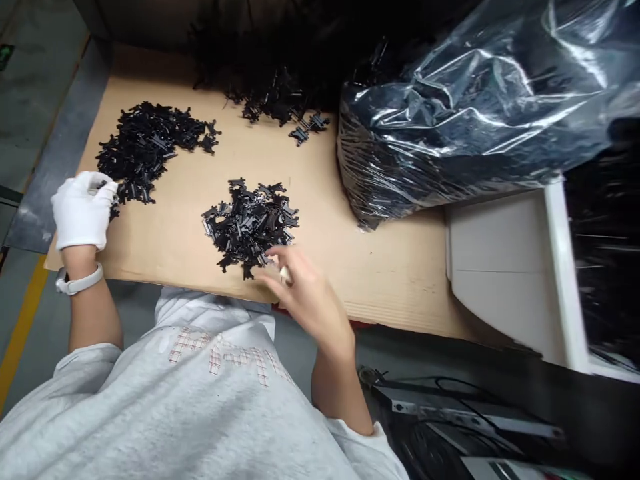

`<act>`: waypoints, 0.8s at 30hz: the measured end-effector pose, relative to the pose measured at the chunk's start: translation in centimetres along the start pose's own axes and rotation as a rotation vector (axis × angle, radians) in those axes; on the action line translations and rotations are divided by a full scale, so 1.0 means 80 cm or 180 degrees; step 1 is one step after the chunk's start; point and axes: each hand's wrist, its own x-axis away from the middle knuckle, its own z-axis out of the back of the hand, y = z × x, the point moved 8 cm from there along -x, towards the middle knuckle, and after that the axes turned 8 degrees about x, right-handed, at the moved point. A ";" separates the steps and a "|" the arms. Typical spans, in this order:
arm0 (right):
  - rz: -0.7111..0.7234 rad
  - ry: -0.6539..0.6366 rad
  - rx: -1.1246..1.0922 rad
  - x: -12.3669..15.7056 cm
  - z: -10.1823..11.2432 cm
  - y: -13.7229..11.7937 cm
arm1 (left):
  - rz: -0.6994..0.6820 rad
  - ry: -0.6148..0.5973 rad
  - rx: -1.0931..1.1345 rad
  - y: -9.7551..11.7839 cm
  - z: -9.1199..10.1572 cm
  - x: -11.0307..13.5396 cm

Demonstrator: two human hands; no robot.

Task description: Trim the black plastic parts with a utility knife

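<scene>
Plainly, the right hand (306, 288) is nearer the central pile (249, 225), fingers parted at its near-right edge; left of it, the left hand (83, 210) curls, contents unclear.

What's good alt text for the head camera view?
A person's ungloved right hand is at the edge of a pile of small black parts on cardboard; the white-gloved left hand is at another pile. A plastic bag lies at right.
</scene>
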 end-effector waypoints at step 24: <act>0.0111 0.1406 -0.2010 -0.012 0.038 -0.048 | 0.0756 -0.2971 0.4955 0.224 -0.086 0.214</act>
